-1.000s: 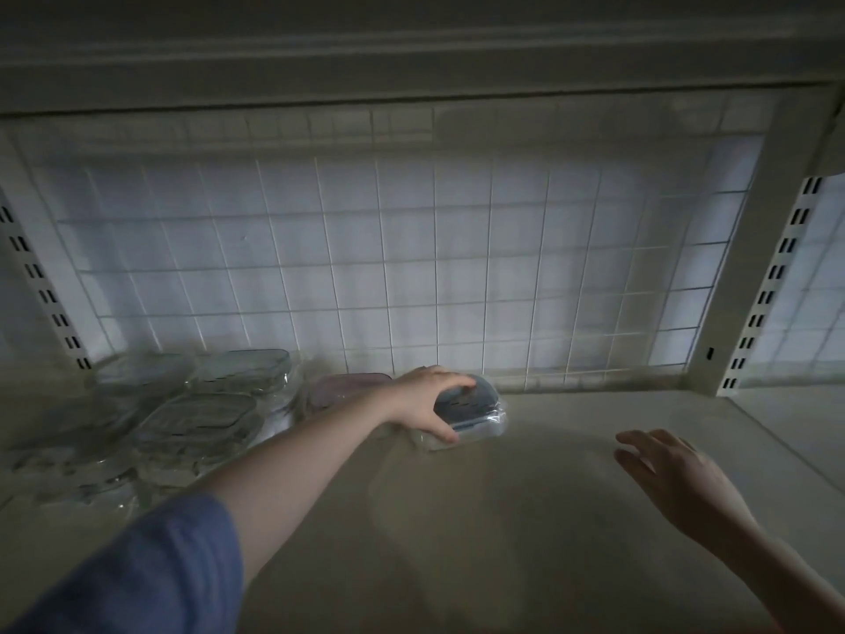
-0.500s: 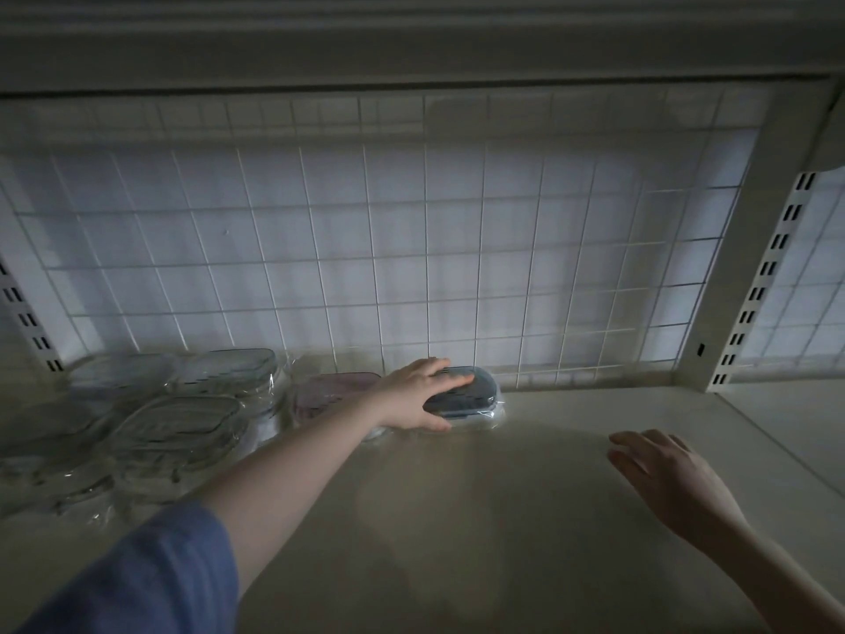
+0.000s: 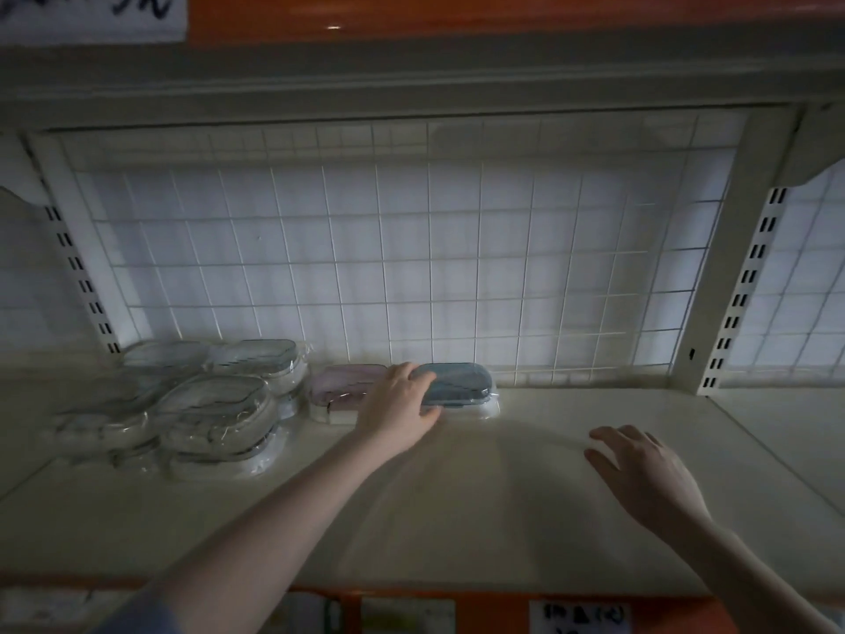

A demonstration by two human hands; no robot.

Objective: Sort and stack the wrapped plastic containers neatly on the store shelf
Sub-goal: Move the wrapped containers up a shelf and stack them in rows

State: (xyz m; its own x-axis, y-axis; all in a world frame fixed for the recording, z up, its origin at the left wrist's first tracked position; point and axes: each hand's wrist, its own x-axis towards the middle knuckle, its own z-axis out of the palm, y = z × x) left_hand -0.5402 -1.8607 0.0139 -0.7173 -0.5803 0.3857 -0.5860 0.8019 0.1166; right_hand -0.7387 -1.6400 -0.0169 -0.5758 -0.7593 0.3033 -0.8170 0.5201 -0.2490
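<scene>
A wrapped container with a blue lid (image 3: 462,384) stands at the back of the cream shelf (image 3: 457,519), against the wire grid. My left hand (image 3: 398,404) rests on its left end, fingers over the lid and thumb at its front edge. Right beside it on the left stands a wrapped pink-lidded container (image 3: 343,388), partly hidden by that hand. Further left, several clear wrapped containers (image 3: 215,404) lie in low stacks. My right hand (image 3: 644,478) hovers over the shelf at the right, fingers spread, holding nothing.
A white wire grid (image 3: 411,267) backs the shelf. Slotted uprights (image 3: 750,286) stand at either side, and an upper shelf (image 3: 411,80) hangs overhead. Price labels (image 3: 580,617) sit on the orange front edge. Bare shelf surface lies at the middle and right.
My left hand has pushed the blue-lidded container back against the grid and next to the pink one. The camera has pulled back and tilted; my right hand stays put.
</scene>
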